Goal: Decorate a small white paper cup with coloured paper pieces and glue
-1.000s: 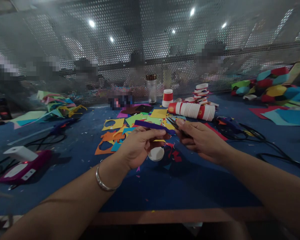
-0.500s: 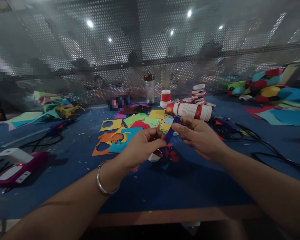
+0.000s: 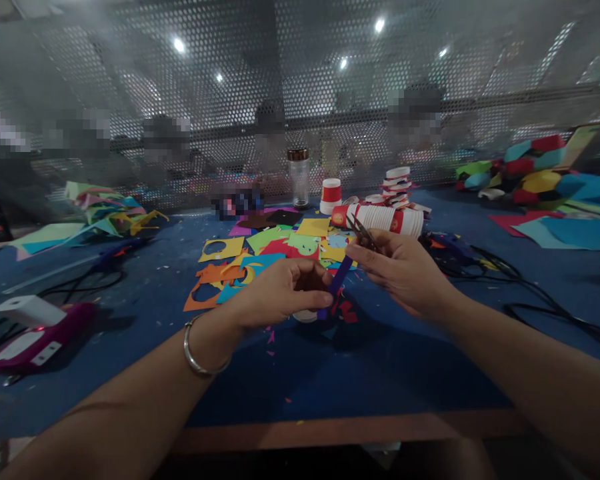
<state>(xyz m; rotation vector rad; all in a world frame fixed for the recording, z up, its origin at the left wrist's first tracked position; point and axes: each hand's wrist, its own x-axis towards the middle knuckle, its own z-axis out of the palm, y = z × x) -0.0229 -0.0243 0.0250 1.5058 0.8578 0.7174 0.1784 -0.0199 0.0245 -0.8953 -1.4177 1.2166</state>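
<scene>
Just right of frame centre, the left hand [image 3: 280,293] pinches the lower end of a purple paper strip [image 3: 336,287]. The right hand [image 3: 405,273] grips its upper end together with scissors [image 3: 363,233], blades pointing up. The strip hangs just above the tabletop [image 3: 330,373]. A hard pull could tear the thin paper, or the blades could nick a finger. The emblem on the lying red-and-white cups [image 3: 380,219] is too small to read.

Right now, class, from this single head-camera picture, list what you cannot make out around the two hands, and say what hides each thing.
- Head view: the white round thing is mostly covered by the left hand and the purple strip.
- Head view: the scissors show only their blades; the right hand hides the handles.
- Head view: the print on the cup stack is too small to read.
- Head view: whatever lies behind the mesh screen is blurred.
</scene>
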